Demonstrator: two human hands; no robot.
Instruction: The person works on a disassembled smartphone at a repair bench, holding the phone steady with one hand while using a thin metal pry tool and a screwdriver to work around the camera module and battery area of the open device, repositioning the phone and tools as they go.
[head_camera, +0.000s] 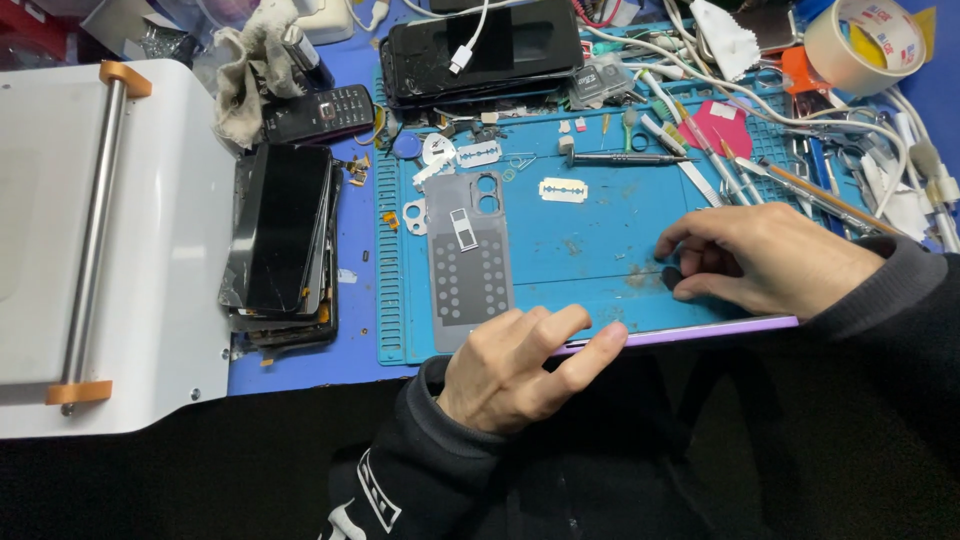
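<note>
both hands' fingers (560, 330) pinch the purple phone (700, 328) edge between them.

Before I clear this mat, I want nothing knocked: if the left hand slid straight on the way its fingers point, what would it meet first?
The left hand points up and to the right, over the purple phone edge. First in line looks like the right hand, though depth is hard to judge.

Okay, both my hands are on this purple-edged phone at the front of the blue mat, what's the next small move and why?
Probably slide the small dark pick under the right hand along the purple-edged phone, while the left hand steadies its end. The grey back cover already lies apart on the blue mat, so the phone seems to be mid-opening.
</note>
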